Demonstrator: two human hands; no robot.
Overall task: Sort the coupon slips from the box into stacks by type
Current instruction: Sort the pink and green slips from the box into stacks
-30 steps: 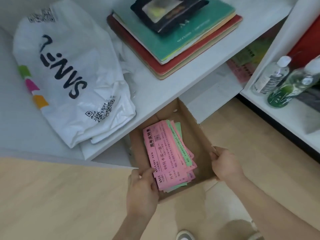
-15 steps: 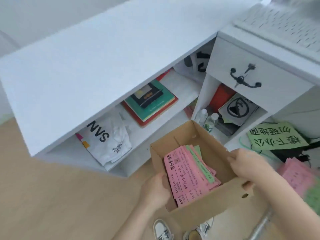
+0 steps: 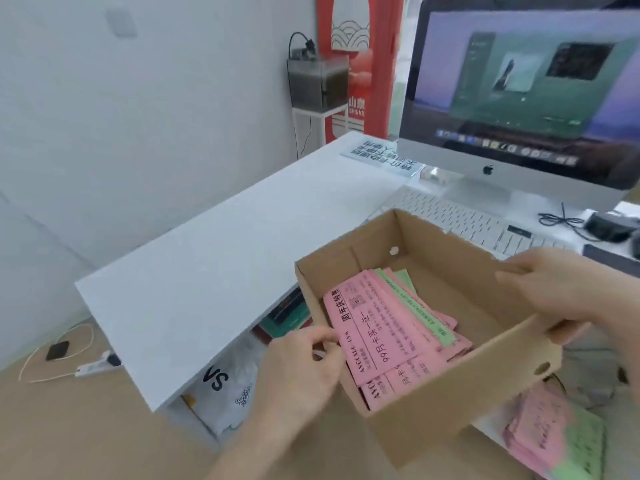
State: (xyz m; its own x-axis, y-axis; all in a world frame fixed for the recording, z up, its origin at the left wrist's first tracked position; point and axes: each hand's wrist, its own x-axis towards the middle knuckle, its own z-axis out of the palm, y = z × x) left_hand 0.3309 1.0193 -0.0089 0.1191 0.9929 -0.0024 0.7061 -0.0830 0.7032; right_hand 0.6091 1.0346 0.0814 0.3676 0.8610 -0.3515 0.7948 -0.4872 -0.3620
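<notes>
Holding the cardboard box (image 3: 433,410) in the air with both hands, I have it clear of the tabletop (image 3: 225,258) and tilted, low corner toward 7 o'clock. Left hand (image 3: 301,372) grips the 9 o'clock wall, fingers curled at the rim beside the top slip. Right hand (image 3: 550,289) clamps the 2 o'clock rim, fingers wrapped over it. Coupon slips (image 3: 381,334) lie inside in one mixed heap, pink on top with green edges poking out toward 1 o'clock; nothing is sorted yet.

Risks, my call:
- The tilt could slide the heap into the low corner.
- A swing toward 1 o'clock could clip the keyboard (image 3: 467,223).
- Setting down by the loose pink-and-green pile (image 3: 554,434) at 5 o'clock could mix batches.

Writing: the top pink slip reads "周年庆特惠" and "99月卡买一送一"; the name along its edge is too blurred. Apple logo on the monitor (image 3: 487,169). "VS" on the white bag (image 3: 225,386) under the tabletop, 8 o'clock.
</notes>
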